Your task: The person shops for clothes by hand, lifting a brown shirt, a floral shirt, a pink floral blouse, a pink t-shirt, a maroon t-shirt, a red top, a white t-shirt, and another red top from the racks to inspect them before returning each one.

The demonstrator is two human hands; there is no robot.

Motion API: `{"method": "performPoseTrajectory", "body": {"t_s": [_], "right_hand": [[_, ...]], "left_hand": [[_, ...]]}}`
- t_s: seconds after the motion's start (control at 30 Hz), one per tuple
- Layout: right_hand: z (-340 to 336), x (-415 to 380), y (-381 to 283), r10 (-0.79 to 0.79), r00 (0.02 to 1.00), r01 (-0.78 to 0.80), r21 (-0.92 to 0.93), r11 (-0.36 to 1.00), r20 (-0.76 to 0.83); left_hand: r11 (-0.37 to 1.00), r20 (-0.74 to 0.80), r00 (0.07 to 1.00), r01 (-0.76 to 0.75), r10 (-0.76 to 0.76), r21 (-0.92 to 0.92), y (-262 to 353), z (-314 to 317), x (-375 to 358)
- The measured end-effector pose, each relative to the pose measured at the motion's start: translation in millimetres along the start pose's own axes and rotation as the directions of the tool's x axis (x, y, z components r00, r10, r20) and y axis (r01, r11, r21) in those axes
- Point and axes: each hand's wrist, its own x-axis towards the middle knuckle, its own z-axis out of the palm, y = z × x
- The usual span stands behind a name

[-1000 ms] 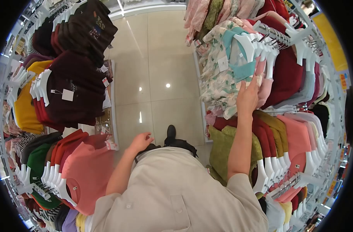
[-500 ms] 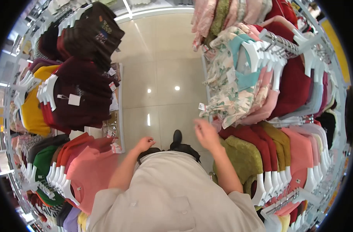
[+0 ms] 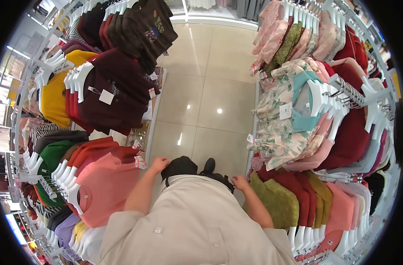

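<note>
My left hand [image 3: 160,164] hangs beside my left hip, close to the black trouser leg [image 3: 182,166], its fingers loosely curled and nothing visible in them. On the other side, my right hand [image 3: 240,182] is near my waist, next to the olive green top [image 3: 272,201] on the right rack. Its fingers are curled in and nothing shows in them. Nearest to my left arm is a pink top [image 3: 108,187] with a price tag [image 3: 140,162] beside it.
Maroon tops [image 3: 115,88] and a yellow top [image 3: 56,101] hang on the left rack. On the right rack are a floral top [image 3: 281,132] and red tops [image 3: 347,145]. A tiled aisle [image 3: 177,97] runs between them. My black shoe [image 3: 209,165] is on the floor.
My right hand has dropped back from in front of the right rack to my waist. Both racks appear shifted right in the view, and my left leg now shows further forward.
</note>
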Motion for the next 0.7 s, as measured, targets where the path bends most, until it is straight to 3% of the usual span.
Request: {"method": "performPoseTrajectory", "body": {"t_s": [0.13, 0.2, 0.23, 0.4, 0.5, 0.57, 0.67, 0.7], "right_hand": [[2, 7, 20, 0.195, 0.977, -0.212, 0.278, 0.937, 0.086], [0, 8, 23, 0.255, 0.958, -0.288, 0.379, 0.88, 0.134], [4, 11, 34, 0.265, 0.953, -0.301, 0.391, 0.87, 0.143], [-5, 31, 30, 0.328, 0.936, -0.348, 0.453, 0.821, 0.124], [-13, 43, 27, 0.255, 0.963, -0.269, 0.382, 0.884, 0.087], [-18, 66, 33, 0.169, 0.982, -0.183, 0.186, 0.965, 0.089], [-36, 81, 1, 0.179, 0.983, -0.184, 0.153, 0.971, 0.049], [-44, 86, -14, 0.189, 0.981, -0.193, 0.139, 0.971, 0.04]], "left_hand": [[0.999, -0.038, 0.999, -0.021, 0.019, -0.048, -3, -6, 0], [0.995, -0.086, 0.994, -0.055, 0.062, 0.089, -2, -7, -4], [0.985, -0.108, 0.99, -0.068, 0.086, 0.16, 1, -8, -6], [0.985, -0.13, 0.99, -0.034, 0.057, 0.172, 4, -16, -1], [0.981, -0.145, 0.986, -0.054, 0.082, 0.185, 5, -13, 20], [0.994, -0.096, 0.993, -0.056, 0.065, 0.098, 6, -16, 45], [0.99, -0.115, 0.989, -0.077, 0.091, 0.118, 17, -25, 66], [0.997, -0.053, 0.999, -0.009, 0.013, 0.074, 19, -31, 80]]}}
